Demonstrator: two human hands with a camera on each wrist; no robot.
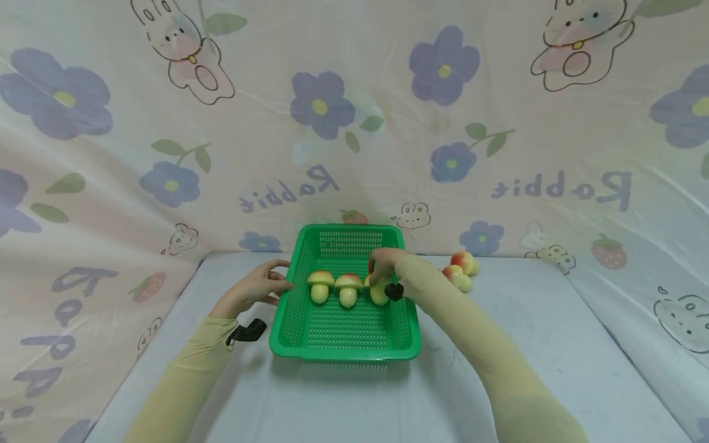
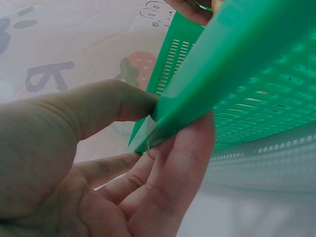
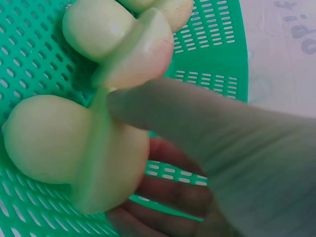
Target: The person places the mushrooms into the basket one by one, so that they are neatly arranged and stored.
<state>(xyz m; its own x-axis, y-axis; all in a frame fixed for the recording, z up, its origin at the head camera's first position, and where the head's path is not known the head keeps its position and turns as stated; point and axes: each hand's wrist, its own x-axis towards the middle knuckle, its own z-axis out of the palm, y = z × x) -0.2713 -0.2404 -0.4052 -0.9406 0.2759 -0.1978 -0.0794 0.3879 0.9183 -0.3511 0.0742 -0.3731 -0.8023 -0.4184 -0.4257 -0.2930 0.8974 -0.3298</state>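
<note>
A green plastic basket (image 1: 343, 355) with slotted walls stands on the table. My left hand (image 1: 257, 284) pinches its left rim, the thumb (image 2: 123, 101) on one side and the fingers on the other in the left wrist view. Inside, two mushroom-shaped pieces, one at left (image 1: 320, 287) and one in the middle (image 1: 348, 291), lie side by side, with pale round stems and yellow-red caps. Beside them at the right, my right hand (image 1: 386, 261) grips a third mushroom (image 3: 44, 138) by its cap. In the right wrist view its stem points away from my palm.
Two more yellow-red pieces (image 1: 458, 278) lie close together on the white tabletop (image 1: 526, 344), right of the basket. Behind the table hangs a printed cloth (image 1: 376, 154) with flowers and rabbits. A black wrist mount (image 1: 249, 331) sits at my left sleeve.
</note>
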